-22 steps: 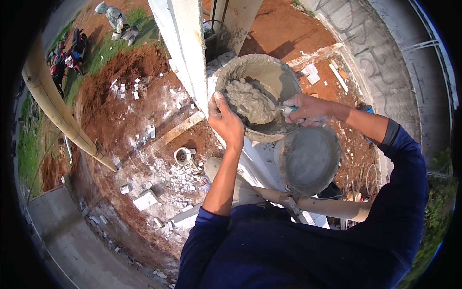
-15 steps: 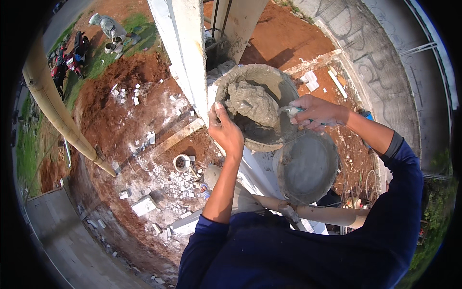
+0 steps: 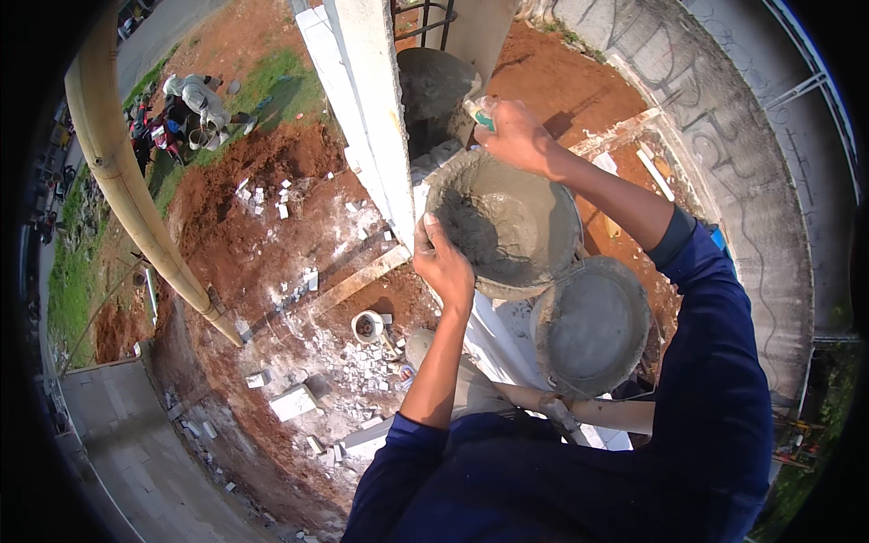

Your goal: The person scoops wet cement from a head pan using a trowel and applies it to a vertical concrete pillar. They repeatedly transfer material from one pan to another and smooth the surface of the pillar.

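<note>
My right hand (image 3: 511, 131) grips a trowel by its teal handle (image 3: 482, 118), holding the broad dark-grey blade (image 3: 433, 86) raised and tilted at the column gap beside the vertical rebar (image 3: 425, 23). My left hand (image 3: 439, 258) holds the left rim of a mortar bucket (image 3: 548, 195), thumb over the edge. Wet grey mortar (image 3: 498, 231) lies inside it. The white column face (image 3: 358, 100) rises just left of the bucket. A second bucket (image 3: 588, 326), coated grey, with smooth pale grey contents, sits below and right. Whether mortar is on the blade is unclear.
A bamboo pole (image 3: 149, 208) slants at left. A person (image 3: 204, 104) in pale hooded clothing bends over buckets near motorcycles (image 3: 158, 131). A horizontal pipe (image 3: 606, 414) crosses below me. Rubble (image 3: 290, 398) lies on the red earth; a concrete wall (image 3: 706, 127) stands at right.
My right hand and trowel have lifted up and forward out of the bucket, taking away the mortar heap. My left hand still holds the rim, shifted slightly down-right in view.
</note>
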Tool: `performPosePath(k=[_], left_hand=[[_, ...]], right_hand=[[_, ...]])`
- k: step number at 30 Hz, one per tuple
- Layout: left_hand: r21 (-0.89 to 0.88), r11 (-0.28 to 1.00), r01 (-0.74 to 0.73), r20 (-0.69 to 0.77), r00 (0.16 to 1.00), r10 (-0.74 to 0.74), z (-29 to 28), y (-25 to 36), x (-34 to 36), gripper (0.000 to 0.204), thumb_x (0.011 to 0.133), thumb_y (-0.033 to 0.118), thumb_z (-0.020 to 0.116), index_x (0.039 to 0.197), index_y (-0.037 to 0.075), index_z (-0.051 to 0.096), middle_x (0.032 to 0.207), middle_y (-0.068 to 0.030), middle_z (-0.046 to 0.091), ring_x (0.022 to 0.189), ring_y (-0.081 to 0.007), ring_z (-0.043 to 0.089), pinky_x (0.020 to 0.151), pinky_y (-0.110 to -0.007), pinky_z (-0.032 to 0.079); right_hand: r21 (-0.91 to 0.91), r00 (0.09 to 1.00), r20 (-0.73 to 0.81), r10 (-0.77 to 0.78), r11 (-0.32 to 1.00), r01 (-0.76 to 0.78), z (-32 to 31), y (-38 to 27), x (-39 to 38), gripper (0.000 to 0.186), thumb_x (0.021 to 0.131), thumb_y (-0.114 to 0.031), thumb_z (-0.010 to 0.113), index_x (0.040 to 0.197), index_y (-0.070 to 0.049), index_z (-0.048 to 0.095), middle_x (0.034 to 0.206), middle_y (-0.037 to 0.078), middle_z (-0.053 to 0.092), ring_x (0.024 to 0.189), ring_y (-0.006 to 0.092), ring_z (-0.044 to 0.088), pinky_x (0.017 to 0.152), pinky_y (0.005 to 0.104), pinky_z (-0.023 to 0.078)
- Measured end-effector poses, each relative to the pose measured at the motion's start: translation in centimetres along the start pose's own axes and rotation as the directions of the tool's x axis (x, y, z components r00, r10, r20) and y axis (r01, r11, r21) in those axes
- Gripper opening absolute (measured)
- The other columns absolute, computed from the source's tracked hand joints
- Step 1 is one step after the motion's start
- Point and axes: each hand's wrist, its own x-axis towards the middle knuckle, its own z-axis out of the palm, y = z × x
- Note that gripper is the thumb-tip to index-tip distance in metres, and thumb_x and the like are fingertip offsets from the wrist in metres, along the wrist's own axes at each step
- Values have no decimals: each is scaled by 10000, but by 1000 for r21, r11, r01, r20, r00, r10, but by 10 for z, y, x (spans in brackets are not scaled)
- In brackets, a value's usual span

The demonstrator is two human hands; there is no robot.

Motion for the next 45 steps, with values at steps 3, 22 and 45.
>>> performPosePath(k=[3, 22, 45], left_hand=[[-19, 999, -41, -72, 997, 40, 2, -5, -1, 446, 1125, 285, 544, 1240, -131, 659, 1068, -133, 730, 979, -172, 620, 932, -345, 500], [-291, 936, 198, -21, 977, -213, 17, -20, -48, 642, 834, -66, 671, 1453, -53, 501, 1272, -218, 680, 1116, -304, 682, 983, -393, 527], [-443, 852, 281, 170, 959, -228, -166, 38, -55, 707, 701, -218, 513, 1359, -5, 660, 1062, -53, 711, 761, -126, 620, 600, -243, 471]], right_hand=[[-65, 994, -4, 105, 992, -105, -15, -26, -5, 301, 913, -160, 623, 1131, 48, 615, 869, 310, 657, 831, 452, 684, 772, 519, 528], [-300, 906, 392, 162, 953, -41, -116, -62, -133, 237, 793, -136, 624, 806, 98, 652, 798, 338, 665, 815, 460, 713, 728, 531, 538], [-386, 921, 371, 122, 922, 33, -183, -207, -249, 276, 939, -164, 620, 1083, 71, 643, 931, 328, 672, 978, 506, 660, 858, 565, 514]])
